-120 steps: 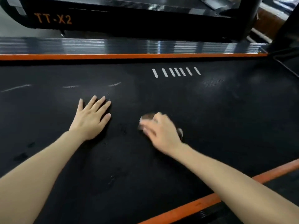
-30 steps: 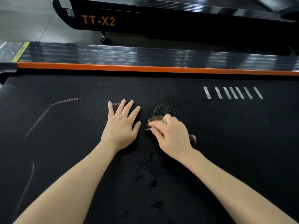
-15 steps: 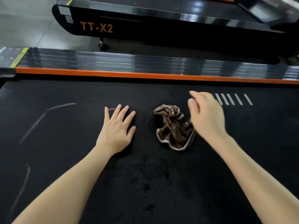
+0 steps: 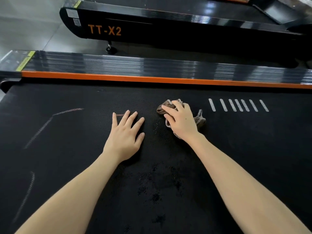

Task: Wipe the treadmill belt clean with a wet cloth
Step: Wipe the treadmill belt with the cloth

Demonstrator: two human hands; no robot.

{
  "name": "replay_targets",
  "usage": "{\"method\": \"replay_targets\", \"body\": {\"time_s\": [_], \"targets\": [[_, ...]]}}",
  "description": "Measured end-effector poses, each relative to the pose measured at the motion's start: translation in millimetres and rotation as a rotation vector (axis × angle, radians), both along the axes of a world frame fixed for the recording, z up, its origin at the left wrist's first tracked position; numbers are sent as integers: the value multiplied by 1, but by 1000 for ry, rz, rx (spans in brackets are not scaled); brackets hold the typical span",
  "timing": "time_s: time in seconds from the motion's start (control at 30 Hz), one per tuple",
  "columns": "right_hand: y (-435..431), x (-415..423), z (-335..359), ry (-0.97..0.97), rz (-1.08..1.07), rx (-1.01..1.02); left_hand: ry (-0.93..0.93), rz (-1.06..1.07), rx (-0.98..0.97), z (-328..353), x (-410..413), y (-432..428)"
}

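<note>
Crumpled brown cloth w/ pale trim lies on black textured treadmill belt, just left of white dash marks. R hand sits on top, fingers curled over it, gripping. L hand lies flat on belt beside it, fingers spread, holding nothing. Darker blotches show btwn forearms.

Belt matt, finely textured black; cloth crumpled brown fabric; side rail glossy, ribbed

Second black treadmill beyond (orange TT-X2 lettering), small foot beneath, glossy grey floor.
</note>
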State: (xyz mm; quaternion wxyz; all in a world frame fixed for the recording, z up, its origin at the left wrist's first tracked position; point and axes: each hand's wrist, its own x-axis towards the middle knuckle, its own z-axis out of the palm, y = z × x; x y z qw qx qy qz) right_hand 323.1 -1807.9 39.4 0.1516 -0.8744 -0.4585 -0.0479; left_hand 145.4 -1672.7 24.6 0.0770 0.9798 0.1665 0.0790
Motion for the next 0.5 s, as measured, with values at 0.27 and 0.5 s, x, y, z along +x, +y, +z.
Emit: {"method": "replay_targets", "body": {"time_s": [0.27, 0.5], "targets": [[-95, -88, 5, -108, 322, 45, 7, 4, 11, 0, -2, 0], [6, -24, 3, -165, 6, 39, 17, 1, 8, 0, -1, 0]]}}
